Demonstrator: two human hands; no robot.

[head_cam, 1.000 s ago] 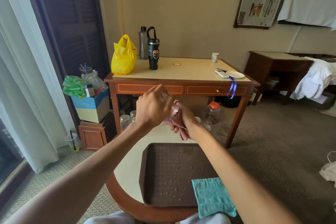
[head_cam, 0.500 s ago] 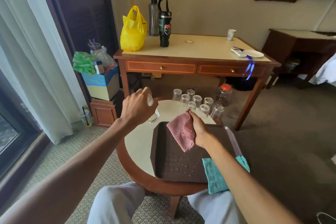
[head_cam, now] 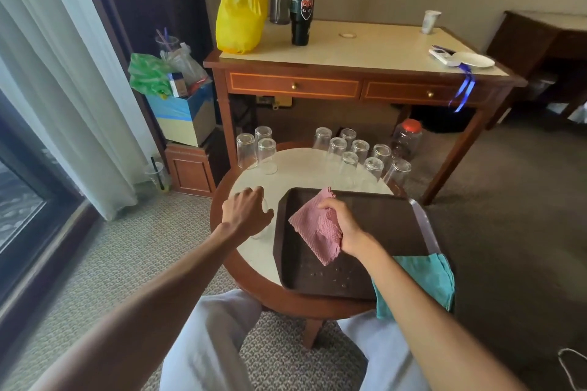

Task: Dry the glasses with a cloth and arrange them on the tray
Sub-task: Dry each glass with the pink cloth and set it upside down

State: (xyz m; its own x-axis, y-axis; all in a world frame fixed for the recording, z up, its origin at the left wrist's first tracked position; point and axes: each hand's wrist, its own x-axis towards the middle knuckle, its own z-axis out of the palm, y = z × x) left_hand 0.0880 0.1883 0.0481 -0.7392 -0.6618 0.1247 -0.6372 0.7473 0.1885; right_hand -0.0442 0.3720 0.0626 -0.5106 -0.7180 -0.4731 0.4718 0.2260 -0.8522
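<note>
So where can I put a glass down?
The brown tray is bare right of the pink cloth. The round table is bare between the three glasses on the left and the bigger cluster. Its far edge is crowded.

both forearms are stretched forward, bare, from the lower edge of the view. the left hand (head_cam: 246, 213) is turned palm down, its fingers curled over the top of a glass (head_cam: 259, 232) (mostly hidden beneath the palm). the right hand (head_cam: 341, 222) is held beside it, and a pink cloth (head_cam: 313, 232) is pinched between thumb and fingers.
</note>
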